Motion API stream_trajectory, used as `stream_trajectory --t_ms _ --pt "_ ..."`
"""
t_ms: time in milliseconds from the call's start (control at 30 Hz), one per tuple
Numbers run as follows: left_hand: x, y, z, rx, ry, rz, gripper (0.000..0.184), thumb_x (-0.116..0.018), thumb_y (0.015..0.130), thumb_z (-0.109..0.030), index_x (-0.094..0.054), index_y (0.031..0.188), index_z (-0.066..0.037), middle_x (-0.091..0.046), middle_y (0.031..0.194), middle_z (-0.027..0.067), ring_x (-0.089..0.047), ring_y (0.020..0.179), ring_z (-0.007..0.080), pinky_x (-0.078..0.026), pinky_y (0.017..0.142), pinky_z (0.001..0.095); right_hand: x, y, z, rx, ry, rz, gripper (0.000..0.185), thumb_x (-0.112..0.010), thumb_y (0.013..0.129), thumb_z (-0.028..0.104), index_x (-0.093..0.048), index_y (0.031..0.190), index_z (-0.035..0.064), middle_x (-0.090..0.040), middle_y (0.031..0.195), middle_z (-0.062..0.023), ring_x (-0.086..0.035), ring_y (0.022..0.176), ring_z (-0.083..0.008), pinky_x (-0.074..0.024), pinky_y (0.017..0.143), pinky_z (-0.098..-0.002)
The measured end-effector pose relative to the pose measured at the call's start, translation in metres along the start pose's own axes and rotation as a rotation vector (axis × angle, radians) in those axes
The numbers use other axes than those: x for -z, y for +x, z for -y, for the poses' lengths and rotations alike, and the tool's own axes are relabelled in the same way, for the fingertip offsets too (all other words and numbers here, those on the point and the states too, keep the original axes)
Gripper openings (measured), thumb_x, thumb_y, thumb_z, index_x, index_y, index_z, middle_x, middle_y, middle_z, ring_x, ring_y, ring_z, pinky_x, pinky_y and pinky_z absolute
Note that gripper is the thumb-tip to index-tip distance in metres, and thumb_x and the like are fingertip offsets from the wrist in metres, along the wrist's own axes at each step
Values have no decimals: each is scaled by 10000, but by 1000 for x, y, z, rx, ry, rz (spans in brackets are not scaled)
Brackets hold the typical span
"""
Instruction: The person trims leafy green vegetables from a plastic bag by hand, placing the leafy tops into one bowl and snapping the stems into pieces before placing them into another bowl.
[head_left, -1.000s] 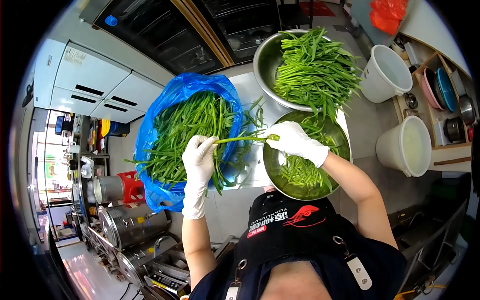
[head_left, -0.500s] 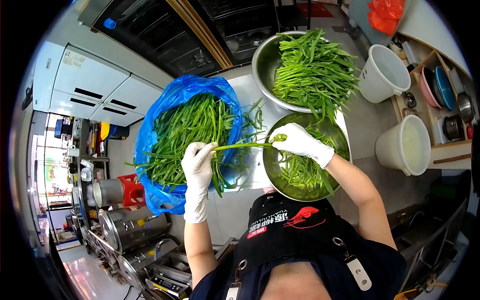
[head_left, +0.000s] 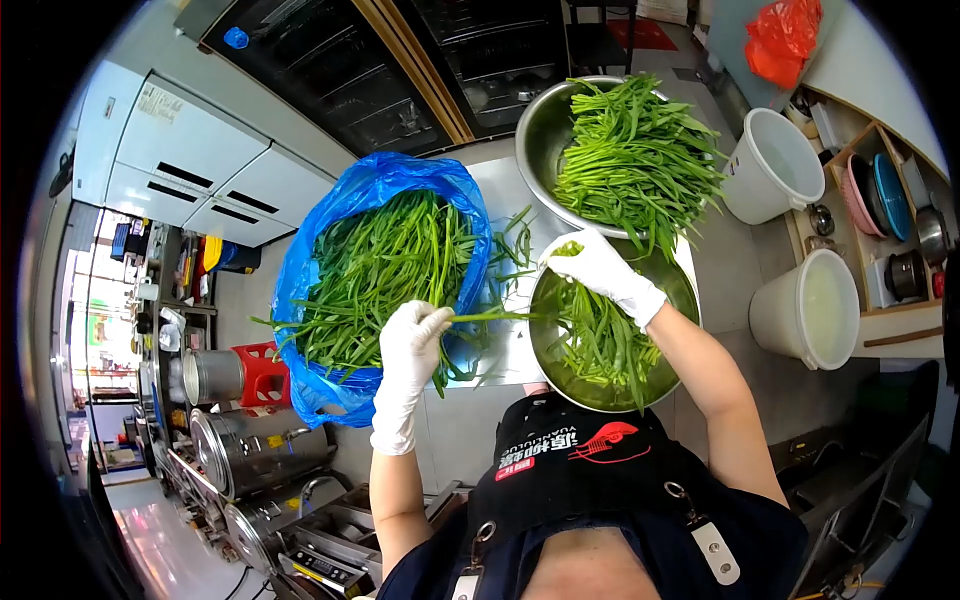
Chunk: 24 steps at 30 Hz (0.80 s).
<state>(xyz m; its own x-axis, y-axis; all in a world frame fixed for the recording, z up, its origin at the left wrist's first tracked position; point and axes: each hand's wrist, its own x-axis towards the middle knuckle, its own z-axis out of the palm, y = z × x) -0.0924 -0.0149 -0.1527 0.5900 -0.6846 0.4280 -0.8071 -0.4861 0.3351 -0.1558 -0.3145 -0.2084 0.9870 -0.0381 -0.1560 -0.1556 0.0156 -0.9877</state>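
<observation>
My left hand (head_left: 412, 340), in a white glove, pinches one end of a long green stem (head_left: 490, 316) that looks like water spinach. This stem stretches right, toward the near steel bowl (head_left: 690, 290). Over that bowl, my gloved right hand (head_left: 598, 272) is closed around a bunch of greens (head_left: 568, 250); its fingers partly hide them. Cut-looking green pieces (head_left: 610, 350) lie in the bowl below. Just beyond my left hand, a blue plastic bag (head_left: 300, 270) holds a heap of loose leafy stems (head_left: 390, 250).
A second steel bowl (head_left: 535, 130) at the back holds a neat pile of greens (head_left: 640, 160). Scattered leaves (head_left: 515, 245) lie on the metal table (head_left: 490, 180). White buckets (head_left: 810, 310) stand right, beside a shelf with pans. Steel pots (head_left: 215, 450) stand left.
My left hand has moved slightly right and toward me, still pinching the stem. My right hand has risen a little over the bowl, and more greens show beneath it. The view has shifted slightly.
</observation>
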Motion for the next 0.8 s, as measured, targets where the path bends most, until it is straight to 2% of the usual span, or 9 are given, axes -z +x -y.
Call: stream_trajectory --t_ms 167,267,300,400,433,567,700,800 --pt "-3 -20 -4 4 28 94 200 -756 697 -109 -716 891 -132 -589 775 40 -584 718 256 -468 606 368 -2 42 -8 41 -56 -143 130 -695 771 128 -727 803 7 -628 617 -24 -534 531 -83 -413 513 -241" --pt "-3 -26 -6 9 41 107 200 -755 702 -118 -714 896 -133 -582 789 34 -582 729 250 -467 619 360 -9 59 -3 -36 -542 -279 160 -696 758 149 -726 814 3 -632 618 -41 -553 536 -104 -433 518 -271" --pt "-2 -27 -6 8 41 100 197 -754 704 -118 -713 896 -133 -582 788 33 -582 729 250 -467 620 359 -9 64 -5 -64 -616 -303 193 -703 742 168 -727 834 1 -636 622 -54 -566 540 -120 -447 526 -295" --pt "1 -28 -5 12 42 77 192 -749 709 -118 -712 897 -135 -580 785 32 -581 730 251 -466 623 358 -7 76 -24 47 -468 -297 180 -704 751 151 -732 858 10 -628 620 -42 -559 543 -105 -444 523 -273" --pt "1 -28 -4 19 43 67 190 -747 711 -118 -712 897 -136 -580 785 32 -582 732 251 -466 623 357 -5 77 -26 26 -368 -248 167 -694 773 126 -733 887 11 -611 622 -18 -536 542 -85 -430 514 -243" --pt "-1 -29 3 39 34 34 192 -747 706 -102 -706 890 -138 -586 784 34 -586 727 254 -467 610 361 1 71 -18 -55 -146 -171 156 -685 808 117 -729 907 5 -593 638 7 -504 543 -69 -412 511 -223" --pt "0 -23 7 72 -19 -25 201 -745 695 -55 -698 880 -117 -600 768 53 -603 716 258 -482 602 354 10 56 9 -86 41 -93 101 -688 778 107 -718 808 14 -602 620 -13 -513 534 -79 -408 527 -225" --pt "5 -18 13 156 -101 -69 212 -730 715 12 -704 905 -79 -612 769 68 -613 708 258 -495 611 331 24 46 3 40 -253 -118 109 -684 784 126 -709 787 20 -602 625 -21 -518 564 -75 -413 535 -230"
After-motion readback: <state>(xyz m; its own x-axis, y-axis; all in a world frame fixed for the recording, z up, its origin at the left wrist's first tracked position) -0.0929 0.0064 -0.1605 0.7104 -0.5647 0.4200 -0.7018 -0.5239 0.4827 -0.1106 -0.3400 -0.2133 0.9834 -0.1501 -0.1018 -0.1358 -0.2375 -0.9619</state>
